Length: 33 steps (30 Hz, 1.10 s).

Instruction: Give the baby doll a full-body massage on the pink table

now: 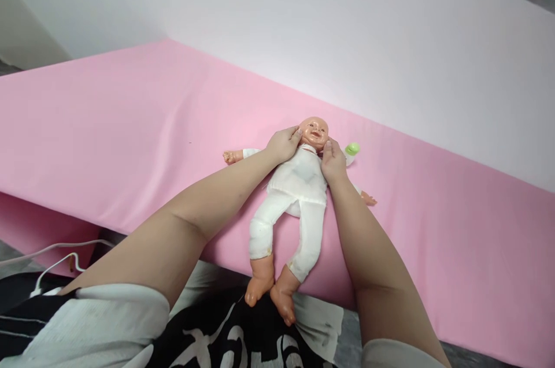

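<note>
Cupping the doll at mid-frame: left hand curling over its shoulder, fingertips touching the cheek; right hand pressing the other shoulder just below the chin, fingers bent around it. Lying face up on the pink sheet, head toward the upper frame, arms spreading left and right, bare feet hanging past the sheet's near edge above a black-and-white printed cloth at the bottom. Wearing a white suit. Resting just right of the head, a green-capped bottle. Trailing at lower left, a white cable.
</note>
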{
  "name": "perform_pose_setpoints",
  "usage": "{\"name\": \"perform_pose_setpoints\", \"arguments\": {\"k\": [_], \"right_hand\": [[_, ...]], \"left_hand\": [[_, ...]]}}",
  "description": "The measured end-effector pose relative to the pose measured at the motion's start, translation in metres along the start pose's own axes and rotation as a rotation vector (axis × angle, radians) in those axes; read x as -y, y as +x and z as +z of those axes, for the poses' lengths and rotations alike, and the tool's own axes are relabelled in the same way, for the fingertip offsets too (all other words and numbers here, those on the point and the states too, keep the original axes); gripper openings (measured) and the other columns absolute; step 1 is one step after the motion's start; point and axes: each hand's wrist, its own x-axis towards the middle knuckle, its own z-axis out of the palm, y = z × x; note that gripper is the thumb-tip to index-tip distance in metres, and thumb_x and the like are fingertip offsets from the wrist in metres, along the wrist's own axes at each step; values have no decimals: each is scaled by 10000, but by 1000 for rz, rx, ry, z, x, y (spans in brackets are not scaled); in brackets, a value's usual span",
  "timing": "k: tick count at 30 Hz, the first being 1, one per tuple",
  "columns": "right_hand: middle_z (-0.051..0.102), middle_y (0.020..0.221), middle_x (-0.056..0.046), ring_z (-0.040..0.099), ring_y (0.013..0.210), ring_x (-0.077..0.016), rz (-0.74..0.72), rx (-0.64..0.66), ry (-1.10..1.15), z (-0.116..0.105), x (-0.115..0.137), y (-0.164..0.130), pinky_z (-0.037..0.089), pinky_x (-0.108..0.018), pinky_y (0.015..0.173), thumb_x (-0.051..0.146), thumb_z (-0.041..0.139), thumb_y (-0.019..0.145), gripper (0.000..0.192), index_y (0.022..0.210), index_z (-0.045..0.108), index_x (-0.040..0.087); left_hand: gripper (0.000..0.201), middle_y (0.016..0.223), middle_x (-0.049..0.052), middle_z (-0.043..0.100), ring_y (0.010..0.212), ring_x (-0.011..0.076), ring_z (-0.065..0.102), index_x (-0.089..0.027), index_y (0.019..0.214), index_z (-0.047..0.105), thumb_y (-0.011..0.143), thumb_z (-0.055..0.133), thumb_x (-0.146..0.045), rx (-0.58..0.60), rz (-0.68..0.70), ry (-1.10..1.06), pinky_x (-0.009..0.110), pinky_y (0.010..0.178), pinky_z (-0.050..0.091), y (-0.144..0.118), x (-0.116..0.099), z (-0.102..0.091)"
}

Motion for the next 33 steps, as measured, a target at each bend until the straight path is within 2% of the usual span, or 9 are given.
{"name": "perform_pose_setpoints", "arguments": {"k": [3, 7, 10, 15, 18, 21, 26, 29, 33], "right_hand": [[780, 1256, -143, 728, 1158, -265, 69, -2, -74, -5, 16, -2, 564, -460, 1074, 547, 312, 1117, 573, 1441, 615, 184], [680, 1451, -203, 641, 1333, -312, -36, 33, -269, -16, 39, -5, 499, -484, 1178, 474, 484, 1065, 542, 1480, 588, 141], [593, 1564, -192, 545, 1457, -329, -97, 35, -402, -27, 48, -7, 447, -502, 1243, 417, 587, 1009, 562, 1513, 573, 168], [557, 1591, -202, 488, 1492, -368, -100, -71, -536, -60, 38, -5, 396, -554, 1278, 283, 601, 955, 546, 1484, 619, 149], [522, 1622, -200, 457, 1512, -397, -37, -75, -583, -80, 24, -3, 383, -584, 1278, 200, 611, 899, 605, 1503, 616, 156], [511, 1641, -186, 469, 1523, -374, 46, -8, -553, -89, 11, -4, 385, -569, 1288, 191, 615, 894, 657, 1550, 573, 176], [579, 1598, -139, 517, 1513, -293, 54, 43, -438, -87, 0, -3, 391, -472, 1310, 173, 604, 906, 628, 1534, 584, 184], [607, 1579, -119, 543, 1497, -275, 55, 28, -416, -84, -1, -2, 407, -450, 1297, 121, 578, 894, 611, 1500, 618, 198], [621, 1575, -112, 578, 1464, -265, 59, 26, -399, -84, 1, -3, 449, -432, 1255, 66, 537, 868, 626, 1471, 645, 197]], "left_hand": [[573, 1217, 110, 805, 1125, 266, 731, -209, 1243, 752, 1123, 317, -563, 6, -11, 2, 365, 1010, 521, -2, -4, -2], [586, 1214, 122, 802, 1134, 277, 733, -207, 1228, 751, 1106, 340, -606, 17, -55, 5, 373, 1035, 517, -3, -9, -4], [599, 1332, 162, 765, 1252, 311, 696, -172, 1314, 726, 1097, 367, -599, -5, -74, 6, 411, 1102, 494, -3, -10, -4], [561, 1512, 180, 662, 1343, 289, 644, -123, 1458, 648, 1081, 432, -477, -134, -39, -32, 412, 1196, 449, -4, -22, -9], [459, 1426, 125, 716, 1270, 251, 673, -168, 1364, 707, 1059, 475, -420, -212, 39, -112, 373, 1172, 475, -11, -41, -15], [351, 1238, 64, 784, 1170, 237, 705, -225, 1198, 755, 1049, 512, -431, -158, 71, -286, 353, 1092, 524, -25, -66, -13], [234, 1102, 59, 776, 1078, 245, 697, -236, 1027, 753, 997, 599, -409, 55, 36, -540, 367, 1027, 533, -43, -102, 15], [203, 979, 58, 746, 974, 225, 694, -221, 933, 718, 958, 637, -405, 179, -201, -670, 338, 920, 550, -40, -116, 41], [236, 787, 48, 668, 835, 228, 670, -216, 793, 637, 920, 690, -407, 184, -369, -654, 339, 775, 537, -25, -126, 72]]}}
